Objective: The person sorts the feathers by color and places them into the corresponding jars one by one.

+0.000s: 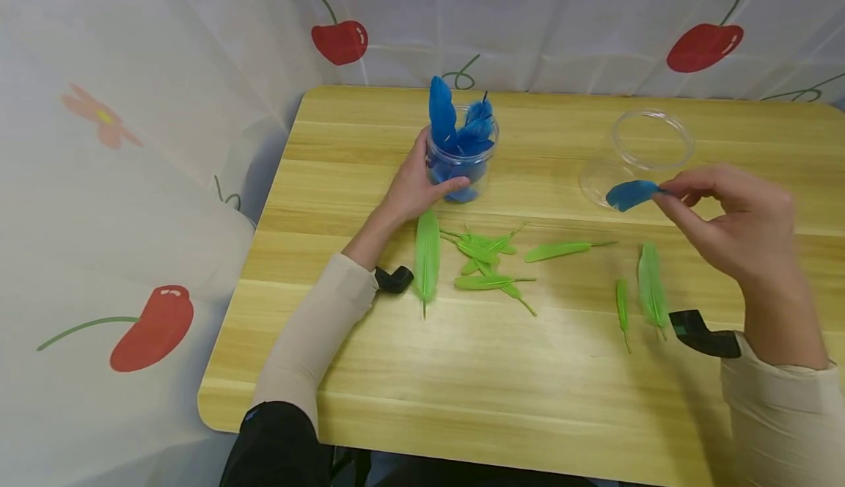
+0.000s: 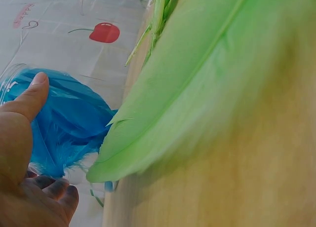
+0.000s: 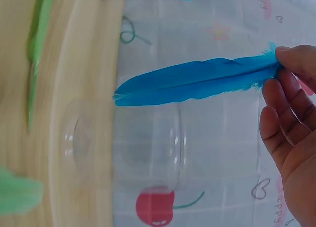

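Observation:
My left hand (image 1: 418, 185) grips the side of a clear plastic jar (image 1: 488, 160) that stands near the table's back edge. Several blue feathers (image 1: 444, 114) are inside it, some rising above the rim. In the left wrist view the thumb lies over the jar's wall, with blue feathers (image 2: 74, 113) behind it. Between thumb and forefinger, my right hand (image 1: 739, 215) pinches a single blue feather (image 3: 197, 81) by its quill end. That feather is raised in front of a second clear jar (image 1: 597, 179), which has nothing visible in it.
Several green feathers (image 1: 485, 252) lie in a loose pile before the left jar. A larger green feather (image 1: 428, 256) lies beside the left wrist. Farther right are one more green feather (image 1: 557, 251) and two others near the right wrist (image 1: 651, 285). A cherry-printed curtain (image 1: 528, 25) hangs behind the table.

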Demonstrator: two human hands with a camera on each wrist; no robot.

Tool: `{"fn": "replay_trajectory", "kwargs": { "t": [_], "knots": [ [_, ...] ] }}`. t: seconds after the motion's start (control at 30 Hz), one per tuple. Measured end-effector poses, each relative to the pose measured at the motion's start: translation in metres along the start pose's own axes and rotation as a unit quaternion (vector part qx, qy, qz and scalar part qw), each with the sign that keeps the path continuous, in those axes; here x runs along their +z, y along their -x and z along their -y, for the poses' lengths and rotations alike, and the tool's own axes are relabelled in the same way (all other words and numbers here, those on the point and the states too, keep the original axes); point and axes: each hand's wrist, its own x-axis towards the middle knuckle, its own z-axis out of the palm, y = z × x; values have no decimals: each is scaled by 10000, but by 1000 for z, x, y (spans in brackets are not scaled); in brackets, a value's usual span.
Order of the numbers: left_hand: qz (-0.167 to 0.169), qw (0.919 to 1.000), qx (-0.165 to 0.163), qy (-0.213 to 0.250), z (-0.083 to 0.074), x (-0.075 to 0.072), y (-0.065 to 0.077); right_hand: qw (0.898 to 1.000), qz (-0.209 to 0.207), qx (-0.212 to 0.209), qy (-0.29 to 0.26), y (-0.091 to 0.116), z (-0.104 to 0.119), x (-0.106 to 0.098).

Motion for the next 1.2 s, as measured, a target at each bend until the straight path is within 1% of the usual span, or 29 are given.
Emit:
{"fn": "replay_trajectory", "kwargs": {
  "t": [0.1, 0.17, 0.23, 0.33, 0.37, 0.47, 0.57, 0.67, 0.83, 0.93, 1.0, 1.2],
  "knots": [
    [1, 10000, 7, 4, 1, -1, 0, 9976, -334, -13, -609, -10, 8, 13],
    [4, 10000, 6, 6, 2, -1, 0, 9906, -548, -39, -1254, -17, 12, 22],
    [-2, 10000, 29, 12, 2, -1, 0, 9797, -771, -90, -1847, -24, 16, 32],
    [-12, 9999, 94, 47, 3, 0, -1, 9577, -1070, -187, -2666, -34, 20, 46],
    [-14, 9999, 115, 63, 3, 0, -1, 9520, -1153, -211, -2827, -37, 22, 50],
    [-22, 9998, 182, 103, 4, 1, -2, 9401, -1345, -236, -3122, -46, 27, 59],
    [-24, 9998, 178, 101, 5, 2, -2, 9322, -1461, -267, -3302, -53, 31, 66],
    [-34, 9998, 167, 94, 5, 2, -1, 9268, -1558, -277, -3406, -58, 35, 73],
    [-6, 9999, 126, 103, 6, 1, 0, 9224, -1707, -231, -3457, -66, 40, 87],
    [-10, 9998, 150, 89, 6, -1, 1, 9247, -1683, -215, -3407, -68, 41, 96],
    [-18, 9998, 185, 85, 6, -1, 1, 9294, -1616, -218, -3311, -69, 42, 101],
    [-2, 9994, 317, 122, 5, -2, -1, 9493, -1311, -261, -2846, -69, 36, 112]
  ]
}}
